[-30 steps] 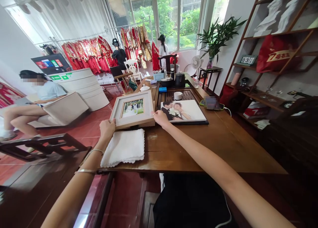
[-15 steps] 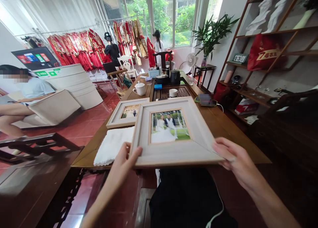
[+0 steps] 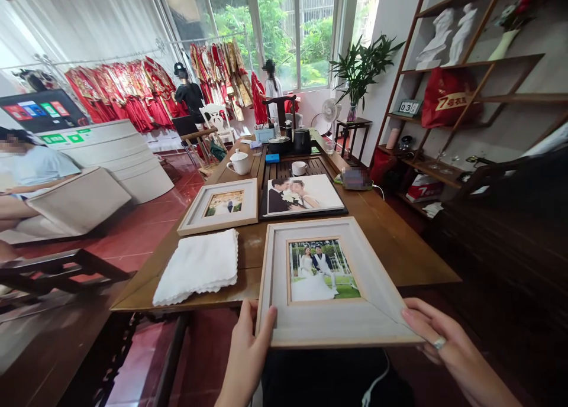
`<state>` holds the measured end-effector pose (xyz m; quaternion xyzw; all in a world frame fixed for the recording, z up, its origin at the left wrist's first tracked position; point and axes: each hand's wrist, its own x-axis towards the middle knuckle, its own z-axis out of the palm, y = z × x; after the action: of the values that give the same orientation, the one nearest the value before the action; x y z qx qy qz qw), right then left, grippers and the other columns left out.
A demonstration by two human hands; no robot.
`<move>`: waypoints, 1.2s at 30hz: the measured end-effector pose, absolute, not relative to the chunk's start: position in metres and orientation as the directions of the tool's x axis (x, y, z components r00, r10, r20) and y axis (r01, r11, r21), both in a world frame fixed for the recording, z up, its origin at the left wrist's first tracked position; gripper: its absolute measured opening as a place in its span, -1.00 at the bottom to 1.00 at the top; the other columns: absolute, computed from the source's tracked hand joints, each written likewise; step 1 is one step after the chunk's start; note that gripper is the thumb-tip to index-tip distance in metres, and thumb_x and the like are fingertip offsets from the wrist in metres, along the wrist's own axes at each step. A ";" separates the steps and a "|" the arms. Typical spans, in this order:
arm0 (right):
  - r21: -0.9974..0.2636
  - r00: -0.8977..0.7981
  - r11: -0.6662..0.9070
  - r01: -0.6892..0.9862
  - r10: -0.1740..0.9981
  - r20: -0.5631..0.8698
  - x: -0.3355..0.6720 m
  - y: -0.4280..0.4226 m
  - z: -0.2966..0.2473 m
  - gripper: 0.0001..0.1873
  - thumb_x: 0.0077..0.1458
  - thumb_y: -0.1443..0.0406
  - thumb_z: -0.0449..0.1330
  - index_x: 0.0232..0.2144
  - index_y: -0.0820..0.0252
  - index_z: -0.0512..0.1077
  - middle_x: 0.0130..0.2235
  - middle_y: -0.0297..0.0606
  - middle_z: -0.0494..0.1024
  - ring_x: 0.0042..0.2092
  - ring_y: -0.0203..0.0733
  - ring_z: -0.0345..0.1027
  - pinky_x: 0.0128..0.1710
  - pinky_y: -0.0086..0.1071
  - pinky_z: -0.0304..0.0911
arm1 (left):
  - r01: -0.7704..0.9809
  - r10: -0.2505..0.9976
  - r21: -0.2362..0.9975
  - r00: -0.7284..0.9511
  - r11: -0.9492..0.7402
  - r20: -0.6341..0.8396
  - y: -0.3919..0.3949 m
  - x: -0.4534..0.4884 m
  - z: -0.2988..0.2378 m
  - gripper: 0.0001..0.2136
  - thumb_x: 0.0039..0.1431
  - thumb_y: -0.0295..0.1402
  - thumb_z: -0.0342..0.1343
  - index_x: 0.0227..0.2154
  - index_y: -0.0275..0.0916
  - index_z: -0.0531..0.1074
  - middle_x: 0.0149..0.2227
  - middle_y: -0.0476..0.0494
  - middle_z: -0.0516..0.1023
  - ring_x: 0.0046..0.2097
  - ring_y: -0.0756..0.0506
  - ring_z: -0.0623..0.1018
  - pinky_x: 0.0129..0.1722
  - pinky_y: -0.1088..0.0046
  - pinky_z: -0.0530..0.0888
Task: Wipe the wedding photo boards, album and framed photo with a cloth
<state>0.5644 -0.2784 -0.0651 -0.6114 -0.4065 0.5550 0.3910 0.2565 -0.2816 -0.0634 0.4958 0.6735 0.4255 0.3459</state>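
A pale wooden picture frame [image 3: 328, 324] with a wedding photo in its middle is tilted up at the table's near edge. My left hand [image 3: 251, 342] grips its lower left side, thumb on the front. On the lower right corner, my right hand [image 3: 439, 333] holds it with the thumb on top; a ring shows on one finger. Left of the frame lies a folded white cloth [image 3: 195, 268] with scalloped edges. Behind the cloth rests a second picture frame [image 3: 224, 206]. A flat photo panel [image 3: 306, 195] of a couple lies beyond the held frame.
The wooden table [image 3: 399, 241] also carries a lidded white teapot [image 3: 239, 162], a white cup [image 3: 299, 168], a blue box [image 3: 272, 158] and a phone with a cable [image 3: 355, 179]. Dark chair [image 3: 75, 271] stands left, shelves [image 3: 448, 123] right. Other people are farther off.
The held frame has come down and nearer to me, together with both hands. The photo panel behind it now shows. The view has shifted a little.
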 end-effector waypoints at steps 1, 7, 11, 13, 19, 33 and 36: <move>-0.932 0.060 -0.360 0.048 0.932 -0.357 0.564 -0.276 -0.067 -0.48 -0.10 -0.15 0.24 -0.35 0.18 0.45 -0.58 -0.40 0.29 -0.57 -0.43 -0.06 -0.61 -0.50 -0.17 | 0.397 0.965 0.907 -0.262 0.140 -0.034 -0.280 0.255 -0.064 -0.67 0.11 0.01 0.06 -0.43 -0.18 0.30 -0.45 -0.01 0.50 -0.36 -0.11 0.48 -0.33 0.44 0.37; -0.939 0.129 -0.344 0.009 0.931 -0.340 0.562 -0.265 -0.069 -0.51 -0.13 -0.11 0.29 -0.39 0.19 0.41 -0.57 -0.43 0.27 -0.58 -0.44 -0.03 -0.60 -0.49 -0.14 | 0.487 0.968 0.868 -0.247 0.097 0.030 -0.269 0.256 -0.059 -0.68 0.17 -0.01 -0.01 -0.47 -0.16 0.26 -0.50 0.00 0.51 -0.41 -0.10 0.50 -0.39 0.47 0.35; -0.955 0.184 -0.297 -0.022 0.937 -0.296 0.553 -0.259 -0.068 -0.52 -0.13 -0.09 0.28 -0.36 0.17 0.39 -0.61 -0.49 0.22 -0.63 -0.50 -0.16 -0.62 -0.48 -0.26 | 0.475 0.953 0.873 -0.299 0.113 0.039 -0.265 0.263 -0.057 -0.73 0.21 -0.04 -0.05 -0.37 -0.14 0.22 -0.54 0.02 0.50 -0.46 -0.10 0.50 -0.44 0.47 0.31; -0.968 0.255 -0.248 -0.033 0.935 -0.248 0.549 -0.257 -0.070 -0.50 -0.13 -0.07 0.29 -0.26 0.14 0.37 -0.61 -0.50 0.24 -0.64 -0.49 -0.13 -0.63 -0.50 -0.25 | 0.490 0.952 0.865 -0.301 0.106 0.054 -0.265 0.266 -0.058 -0.75 0.22 -0.05 -0.06 -0.34 -0.13 0.19 -0.58 0.05 0.47 -0.51 -0.10 0.48 -0.47 0.48 0.28; -0.972 0.263 -0.231 -0.037 0.936 -0.232 0.551 -0.253 -0.082 -0.51 -0.09 -0.06 0.29 -0.25 0.07 0.27 -0.61 -0.52 0.30 -0.63 -0.47 -0.08 -0.64 -0.53 -0.17 | 0.638 0.962 0.760 -0.265 0.124 0.065 -0.265 0.265 -0.062 -0.79 0.28 -0.12 -0.17 -0.36 -0.12 0.20 -0.67 0.07 0.38 -0.59 -0.10 0.43 -0.51 0.48 0.16; -0.989 0.321 -0.145 -0.043 0.935 -0.151 0.542 -0.241 -0.089 -0.53 -0.15 -0.01 0.35 -0.43 0.10 0.21 -0.66 -0.55 0.26 -0.66 -0.47 -0.08 -0.64 -0.51 -0.03 | 0.842 0.979 0.514 -0.204 0.165 0.021 -0.249 0.259 -0.054 -0.81 0.35 -0.28 -0.18 -0.40 -0.13 0.20 -0.62 0.04 0.34 -0.50 -0.13 0.49 -0.50 0.49 0.05; -0.989 0.316 -0.147 -0.018 0.938 -0.145 0.542 -0.240 -0.087 -0.55 -0.14 0.00 0.34 -0.43 0.10 0.22 -0.66 -0.53 0.27 -0.65 -0.44 -0.03 -0.65 -0.50 -0.05 | 0.862 0.974 0.466 -0.227 0.201 0.000 -0.247 0.262 -0.052 -0.81 0.36 -0.29 -0.20 -0.37 -0.13 0.21 -0.60 0.02 0.37 -0.48 -0.15 0.51 -0.51 0.49 0.04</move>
<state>0.5417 -0.2399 -0.0869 -0.6109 -0.3763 0.4475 0.5338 0.2620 -0.2471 -0.0517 0.6035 0.7604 0.1880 0.1490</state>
